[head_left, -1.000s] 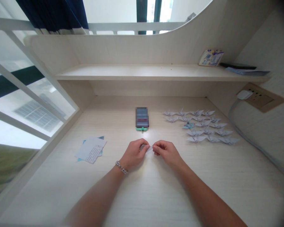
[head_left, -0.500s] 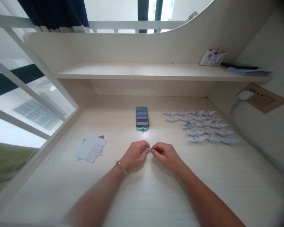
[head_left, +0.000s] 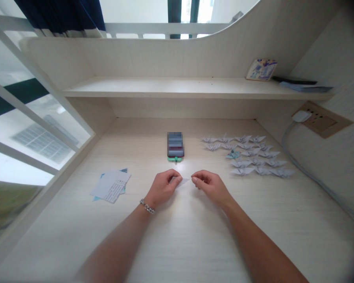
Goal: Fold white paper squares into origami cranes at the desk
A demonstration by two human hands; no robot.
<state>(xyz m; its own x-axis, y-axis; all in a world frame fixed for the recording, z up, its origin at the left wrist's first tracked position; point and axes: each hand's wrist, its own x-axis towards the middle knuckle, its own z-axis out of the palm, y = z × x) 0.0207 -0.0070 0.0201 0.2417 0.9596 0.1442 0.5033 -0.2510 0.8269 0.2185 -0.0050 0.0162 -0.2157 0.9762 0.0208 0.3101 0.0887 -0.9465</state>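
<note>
A small piece of folded white paper (head_left: pixel 182 182) is pinched between the thumb and fingers of my left hand (head_left: pixel 163 186), just above the desk. Its pointed end sticks out to the right, reaching close to the fingertips of my right hand (head_left: pixel 209 184). Thumb and forefinger of that hand are drawn together; whether they grip the very tip is too small to tell. Beyond my hands lies a phone (head_left: pixel 175 144) with a green cable end. Rows of folded paper cranes (head_left: pixel 247 157) stand to the right, one of them a blue patterned crane (head_left: pixel 233 155).
Loose sheets of paper (head_left: pixel 110 185), the top one with printed lines, lie on the left of the desk (head_left: pixel 177 243). A shelf (head_left: pixel 165 94) runs across the back. On the right, a grey cable (head_left: pixel 309 175) hangs from a wall socket (head_left: pixel 324 120).
My hands have moved slightly apart, and more of the folded paper now shows between them. The whole view has shifted a little; the cranes and loose sheets stay put.
</note>
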